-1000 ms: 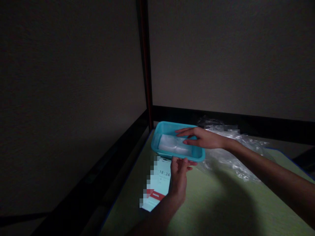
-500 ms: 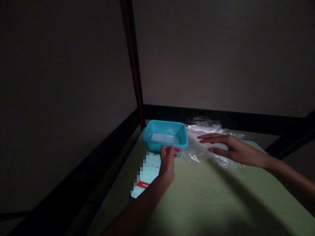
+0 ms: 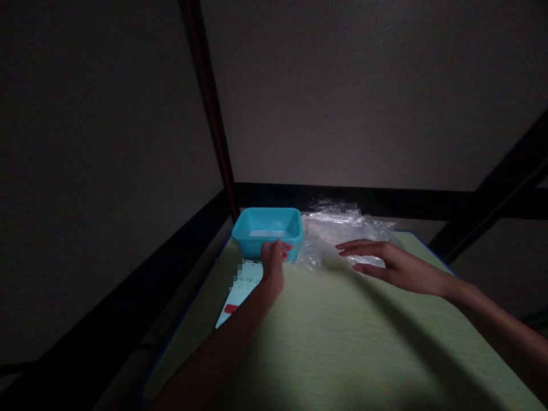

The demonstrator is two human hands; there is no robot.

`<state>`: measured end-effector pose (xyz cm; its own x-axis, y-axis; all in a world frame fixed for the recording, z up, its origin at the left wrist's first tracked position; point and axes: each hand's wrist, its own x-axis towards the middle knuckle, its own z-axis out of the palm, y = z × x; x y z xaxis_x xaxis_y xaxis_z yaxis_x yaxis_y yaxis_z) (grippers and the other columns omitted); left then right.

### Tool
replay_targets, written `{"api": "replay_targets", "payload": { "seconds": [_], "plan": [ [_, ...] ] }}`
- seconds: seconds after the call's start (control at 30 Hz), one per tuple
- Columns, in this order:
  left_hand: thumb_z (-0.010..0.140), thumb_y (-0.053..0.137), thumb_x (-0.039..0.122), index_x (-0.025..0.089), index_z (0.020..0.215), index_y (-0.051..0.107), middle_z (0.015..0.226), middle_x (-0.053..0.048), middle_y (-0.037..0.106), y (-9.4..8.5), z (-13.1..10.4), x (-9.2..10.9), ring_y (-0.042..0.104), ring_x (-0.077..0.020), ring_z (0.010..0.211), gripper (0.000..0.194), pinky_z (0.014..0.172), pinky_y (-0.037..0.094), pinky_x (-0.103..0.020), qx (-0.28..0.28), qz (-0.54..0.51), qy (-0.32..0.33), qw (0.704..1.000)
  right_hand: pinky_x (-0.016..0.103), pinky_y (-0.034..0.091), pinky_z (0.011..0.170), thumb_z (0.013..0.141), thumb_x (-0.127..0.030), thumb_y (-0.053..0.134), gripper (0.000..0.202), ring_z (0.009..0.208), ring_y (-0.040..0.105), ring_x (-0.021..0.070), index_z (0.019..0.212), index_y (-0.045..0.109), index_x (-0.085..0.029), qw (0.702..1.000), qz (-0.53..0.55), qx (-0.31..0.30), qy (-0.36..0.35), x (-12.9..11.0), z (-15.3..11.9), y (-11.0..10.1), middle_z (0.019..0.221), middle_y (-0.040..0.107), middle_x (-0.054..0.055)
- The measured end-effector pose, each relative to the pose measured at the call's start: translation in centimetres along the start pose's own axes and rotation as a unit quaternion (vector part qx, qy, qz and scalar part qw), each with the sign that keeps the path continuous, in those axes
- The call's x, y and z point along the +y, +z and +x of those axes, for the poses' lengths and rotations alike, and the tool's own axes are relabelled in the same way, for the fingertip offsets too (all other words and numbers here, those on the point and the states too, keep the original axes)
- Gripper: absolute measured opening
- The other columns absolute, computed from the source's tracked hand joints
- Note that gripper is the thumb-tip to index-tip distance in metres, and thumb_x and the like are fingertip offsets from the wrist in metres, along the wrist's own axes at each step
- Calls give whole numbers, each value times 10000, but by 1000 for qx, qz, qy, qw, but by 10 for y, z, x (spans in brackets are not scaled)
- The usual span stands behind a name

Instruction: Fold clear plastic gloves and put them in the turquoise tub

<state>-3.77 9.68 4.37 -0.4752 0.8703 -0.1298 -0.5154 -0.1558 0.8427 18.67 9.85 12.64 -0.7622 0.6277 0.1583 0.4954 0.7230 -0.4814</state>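
A turquoise plastic basin [image 3: 248, 237] stands at the far left of the green table, with something white and flat on its bottom. My left hand [image 3: 275, 262] is at the basin's near side, fingers curled with thumb and forefinger close together; whether it holds anything small is hidden. To the right of the basin lie crumpled clear plastic bags [image 3: 327, 228]. Over their near right part is my right hand [image 3: 383, 261], palm down, fingers stretched out and thumb apart, holding nothing. A phone [image 3: 240, 288] with a lit timer screen lies beside my left wrist, partly covered by the forearm.
The green tabletop [image 3: 342, 342] has a blue edge. Behind it and to the left are pale walls with dark beams, and a dark post [image 3: 212, 108] rises at the corner. A shadow falls across the right of the table.
The view has shifted, so the basin, bags and phone appear further left. My right hand now appears slightly lower relative to the bags; my left hand stays at the basin.
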Motion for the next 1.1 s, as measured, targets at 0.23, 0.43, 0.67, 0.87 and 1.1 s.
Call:
{"api": "replay_targets", "payload": {
  "seconds": [0.23, 0.43, 0.67, 0.87, 1.1],
  "plan": [
    [709, 642, 248, 179, 668, 451, 603, 35, 603, 2, 6, 3, 623, -114, 589, 207, 593, 378, -220, 13, -15, -12, 1000, 460, 399, 982, 860, -390, 485, 351, 1158, 522, 258, 1126, 622, -207, 998, 34, 13, 44, 10, -35, 21, 1251, 582, 98],
    [684, 701, 295, 169, 730, 501, 705, 14, 631, 4, -22, -10, 632, -108, 660, 240, 665, 402, -226, -22, -29, -45, 998, 470, 413, 960, 867, -347, 476, 321, 1144, 531, 262, 1104, 626, -191, 998, 38, 16, 54, 17, -46, 43, 1233, 590, 117],
    [583, 771, 329, 160, 694, 527, 673, -7, 634, 6, -66, -40, 625, -137, 647, 317, 659, 399, -255, -125, -12, -100, 987, 511, 340, 1002, 763, -116, 463, 413, 1255, 391, 306, 1152, 591, -166, 977, -139, 131, 90, 49, -27, 74, 1403, 401, 141],
    [548, 783, 358, 160, 682, 529, 631, -5, 638, 4, -76, -47, 617, -138, 602, 349, 658, 396, -263, -171, 5, -117, 978, 566, 263, 1022, 756, -115, 476, 498, 1295, 297, 336, 1251, 509, -154, 968, -165, 140, 123, 61, -7, 86, 1425, 374, 134],
    [578, 775, 337, 161, 659, 517, 619, -11, 634, 0, -69, -50, 617, -136, 606, 323, 682, 412, -271, -181, 6, -129, 975, 542, 282, 1025, 720, -81, 467, 599, 1281, 312, 333, 1318, 425, -103, 969, -164, 138, 124, 65, -3, 85, 1371, 439, 161]
  ]
}}
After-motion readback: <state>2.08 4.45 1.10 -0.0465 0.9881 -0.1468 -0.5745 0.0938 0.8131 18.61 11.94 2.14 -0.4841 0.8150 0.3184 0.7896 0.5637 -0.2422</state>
